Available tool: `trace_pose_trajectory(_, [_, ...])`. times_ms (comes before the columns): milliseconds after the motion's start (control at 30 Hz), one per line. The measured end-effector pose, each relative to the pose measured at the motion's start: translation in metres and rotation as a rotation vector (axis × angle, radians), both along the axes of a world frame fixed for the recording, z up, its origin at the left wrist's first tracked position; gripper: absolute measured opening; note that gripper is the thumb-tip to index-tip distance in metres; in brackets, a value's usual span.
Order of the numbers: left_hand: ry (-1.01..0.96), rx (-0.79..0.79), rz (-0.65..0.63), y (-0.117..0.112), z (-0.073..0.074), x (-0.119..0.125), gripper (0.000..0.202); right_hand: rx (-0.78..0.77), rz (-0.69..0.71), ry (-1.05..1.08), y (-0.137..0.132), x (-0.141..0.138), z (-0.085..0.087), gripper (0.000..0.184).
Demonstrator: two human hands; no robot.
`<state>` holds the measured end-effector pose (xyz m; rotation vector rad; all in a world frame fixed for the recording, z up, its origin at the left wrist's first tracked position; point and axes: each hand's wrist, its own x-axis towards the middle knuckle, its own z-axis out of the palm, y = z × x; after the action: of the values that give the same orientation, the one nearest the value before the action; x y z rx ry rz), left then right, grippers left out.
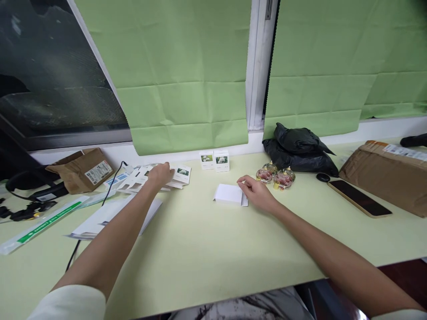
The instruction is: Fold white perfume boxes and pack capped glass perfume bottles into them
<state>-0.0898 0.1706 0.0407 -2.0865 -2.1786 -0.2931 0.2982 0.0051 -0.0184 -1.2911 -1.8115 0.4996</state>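
My left hand (160,174) reaches far forward and rests, fingers curled down, on a fanned pile of flat unfolded cartons (176,177) with small flower pictures. My right hand (256,192) lies on the pale green table (213,249), its fingertips pinching the right edge of a small white folded carton (229,194). Two assembled little white boxes (214,160) stand by the wall behind. Several small round pink-and-gold ornaments (276,176) sit just right of my right hand.
A black plastic bag (298,149) lies at the back. A phone (359,198) and a brown parcel (387,175) are at right. At left are a torn brown paper bag (83,169), white sheets (100,218), a black cable (75,251) and a green-striped packet (43,224).
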Motion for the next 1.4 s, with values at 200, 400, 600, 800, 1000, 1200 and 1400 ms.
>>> trace_pose_trajectory(200, [-0.031, 0.083, -0.177, -0.032, 0.005, 0.043, 0.055, -0.042, -0.085, -0.236, 0.006, 0.007, -0.004, 0.023])
trace_pose_trajectory(400, [-0.372, -0.107, -0.749, -0.1, -0.035, 0.118, 0.067, -0.043, -0.138, -0.31, 0.007, 0.004, -0.01, 0.028])
trace_pose_trajectory(600, [-0.491, 0.059, -0.888, -0.128, -0.046, 0.135, 0.077, 0.049, -0.032, 0.066, 0.005, 0.001, -0.003, 0.027])
trace_pose_trajectory(800, [-0.239, 0.291, -1.116, -0.16, -0.058, 0.115, 0.033, 0.03, 0.117, 0.083, 0.006, 0.002, -0.007, 0.03])
trace_pose_trajectory(1000, [-0.175, 0.307, -1.184, -0.178, -0.074, 0.107, 0.029, 0.062, 0.235, -0.295, 0.003, -0.01, -0.017, 0.062])
trace_pose_trajectory(1200, [-0.205, 0.291, -1.176, -0.173, -0.066, 0.107, 0.032, 0.065, 0.235, -0.395, 0.011, -0.021, -0.023, 0.064])
trace_pose_trajectory(1400, [-0.321, 0.145, -1.108, -0.181, -0.049, 0.105, 0.028, 0.089, 0.227, -0.366, 0.015, -0.014, -0.021, 0.048])
